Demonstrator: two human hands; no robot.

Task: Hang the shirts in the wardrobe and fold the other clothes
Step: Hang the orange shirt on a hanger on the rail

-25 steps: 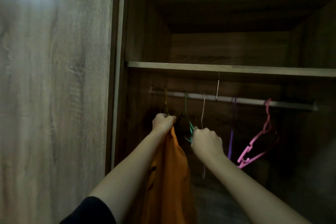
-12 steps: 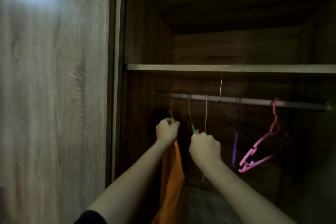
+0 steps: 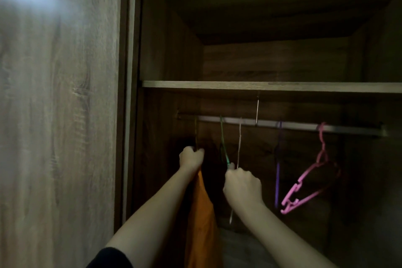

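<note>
An orange shirt [image 3: 201, 211] hangs inside the dark wardrobe from a yellow-green hanger [image 3: 196, 132] hooked over the metal rail [image 3: 289, 125] near its left end. My left hand [image 3: 191, 158] grips that hanger's neck just above the shirt. To its right, my right hand [image 3: 241, 185] grips a green hanger [image 3: 224, 146] that also hooks on the rail. A thin white hanger [image 3: 238, 148] hangs just behind my right hand.
A purple hanger [image 3: 277, 172] and a tilted pink hanger [image 3: 304, 187] hang further right on the rail. A wooden shelf [image 3: 261, 86] runs above the rail. The closed wardrobe door [image 3: 58, 115] fills the left side.
The view has tilted down slightly, so rail and shelf sit higher. My hands hold the same hangers; the orange shirt hangs lower and narrower under my left hand.
</note>
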